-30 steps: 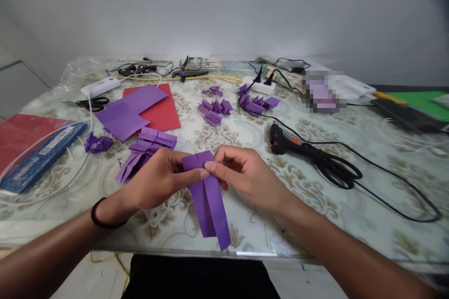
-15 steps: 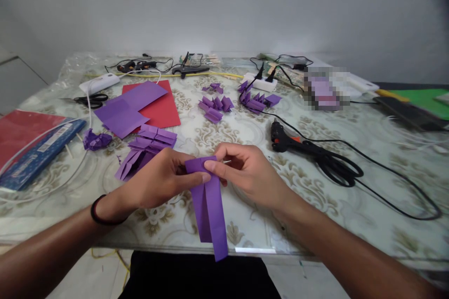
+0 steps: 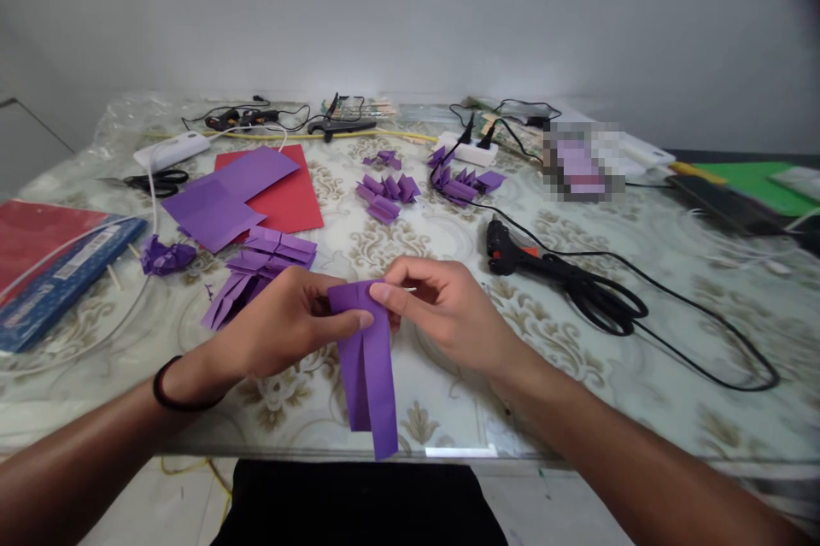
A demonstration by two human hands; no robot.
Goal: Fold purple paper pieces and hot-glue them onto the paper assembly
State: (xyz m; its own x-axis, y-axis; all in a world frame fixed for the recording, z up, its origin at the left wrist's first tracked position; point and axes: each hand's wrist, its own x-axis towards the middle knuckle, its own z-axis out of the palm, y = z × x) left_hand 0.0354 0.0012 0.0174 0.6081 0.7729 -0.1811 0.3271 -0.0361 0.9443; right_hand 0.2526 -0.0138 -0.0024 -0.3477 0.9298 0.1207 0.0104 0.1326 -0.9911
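Observation:
A folded purple paper strip (image 3: 379,384) hangs between my hands above the table's front edge, its two lengths dangling downward. My left hand (image 3: 291,324) pinches its upper left part, thumb on the face towards me. At the top right corner my right hand (image 3: 442,307) grips the same strip between thumb and fingers; its fingertips behind the paper are partly hidden. Just beyond my left hand lies a stack of folded purple paper pieces (image 3: 278,249). A crumpled purple paper (image 3: 165,255) is farther left. Folded purple paper clusters (image 3: 388,194) sit towards the back.
A black glue gun (image 3: 531,260) with a looped cord lies at right. Purple sheets (image 3: 214,213) overlap a red sheet (image 3: 301,196); scissors (image 3: 160,182) are beside them. Pliers (image 3: 339,127) and a white power strip (image 3: 471,149) stand at the back. A blue-edged packet (image 3: 70,281) is left.
Both hands and the paper strip appear slightly farther left and higher, still in the same grip. The whole view has shifted a little, with the table things moving left.

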